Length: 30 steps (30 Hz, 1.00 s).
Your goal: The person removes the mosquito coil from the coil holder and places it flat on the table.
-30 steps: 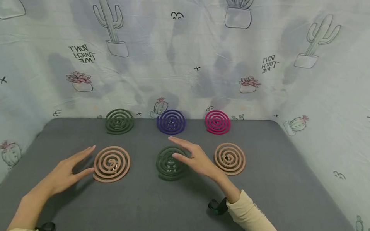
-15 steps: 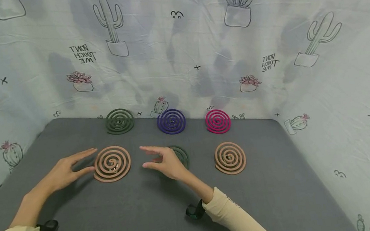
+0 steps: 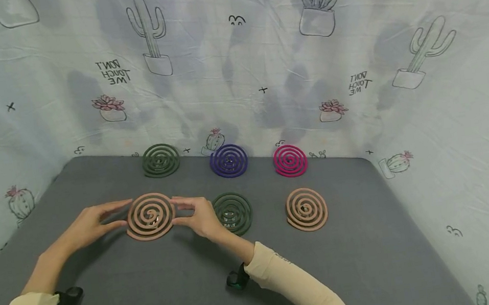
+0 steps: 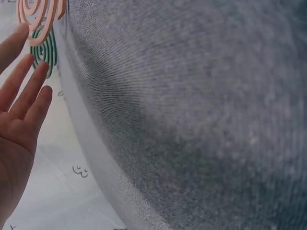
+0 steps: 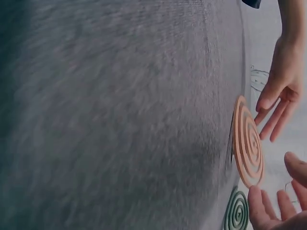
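Note:
A tan mosquito coil (image 3: 151, 214) lies at the left of the front row in the head view. My left hand (image 3: 89, 227) is at its left edge, with fingers extended and thumb apart. From the right, my right hand (image 3: 201, 219) has its fingertips right at the coil's other edge. In the right wrist view both hands flank the coil (image 5: 247, 143), fingers nearly straight. The left wrist view shows my left hand (image 4: 21, 115) with spread fingers beside the coil's lower edge. Behind my right hand is a dark green coil (image 3: 235, 214), partly covered by it.
Another tan coil (image 3: 306, 210) lies to the right in the front row. The back row has a green coil (image 3: 160, 160), a purple coil (image 3: 229, 161) and a pink coil (image 3: 290, 161). A cactus-print curtain (image 3: 234, 71) surrounds the grey table (image 3: 174, 290) at the back and sides.
My right hand has moved left across the dark green coil to the right edge of the tan coil. My left hand has stayed nearly in place. The coils have not visibly moved.

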Each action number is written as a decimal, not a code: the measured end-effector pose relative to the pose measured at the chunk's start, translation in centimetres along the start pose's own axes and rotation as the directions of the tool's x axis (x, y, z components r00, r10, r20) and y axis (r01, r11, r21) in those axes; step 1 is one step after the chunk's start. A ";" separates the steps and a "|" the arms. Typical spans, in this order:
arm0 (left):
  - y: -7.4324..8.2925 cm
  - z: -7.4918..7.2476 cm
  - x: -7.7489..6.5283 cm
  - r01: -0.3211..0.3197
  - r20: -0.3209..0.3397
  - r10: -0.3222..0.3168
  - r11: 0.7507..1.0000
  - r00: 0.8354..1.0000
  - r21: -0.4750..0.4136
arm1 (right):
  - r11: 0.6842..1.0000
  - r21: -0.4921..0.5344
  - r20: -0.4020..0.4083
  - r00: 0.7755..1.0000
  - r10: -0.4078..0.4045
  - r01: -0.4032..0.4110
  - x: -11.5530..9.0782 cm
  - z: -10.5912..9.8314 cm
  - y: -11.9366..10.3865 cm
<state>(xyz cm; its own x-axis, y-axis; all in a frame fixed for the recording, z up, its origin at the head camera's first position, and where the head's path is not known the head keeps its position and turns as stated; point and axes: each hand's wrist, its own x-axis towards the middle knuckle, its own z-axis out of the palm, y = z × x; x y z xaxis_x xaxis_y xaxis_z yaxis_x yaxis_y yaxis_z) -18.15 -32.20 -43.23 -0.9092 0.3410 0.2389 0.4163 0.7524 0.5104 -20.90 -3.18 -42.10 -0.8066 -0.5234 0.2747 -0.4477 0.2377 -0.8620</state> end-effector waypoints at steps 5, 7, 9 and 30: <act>0.0 0.1 0.3 0.000 0.012 0.000 1.000 1.000 -0.029 | 0.998 -0.006 -0.037 0.997 0.066 -0.066 0.5 1.1 0.8; -0.1 0.1 0.4 0.009 0.022 -0.008 0.999 1.000 -0.039 | 0.996 -0.007 -0.041 0.995 0.086 -0.086 0.6 1.3 0.6; -0.2 0.1 0.4 0.020 0.033 -0.018 0.999 0.999 -0.048 | 0.995 -0.017 -0.044 0.994 0.099 -0.099 0.7 1.5 0.6; -0.4 0.4 0.9 0.045 0.095 -0.034 0.993 0.995 -0.110 | 0.984 -0.110 -0.093 0.987 0.134 -0.143 1.3 2.9 1.7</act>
<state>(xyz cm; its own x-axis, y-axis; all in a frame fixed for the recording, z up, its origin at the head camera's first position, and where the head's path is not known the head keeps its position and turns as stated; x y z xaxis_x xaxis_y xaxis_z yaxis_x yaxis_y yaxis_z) -19.18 -31.95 -43.58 -0.9194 0.3671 0.1413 0.3732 0.7005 0.6083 -21.60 -5.80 -44.38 -0.8914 -0.4090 0.1954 -0.3671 0.3988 -0.8404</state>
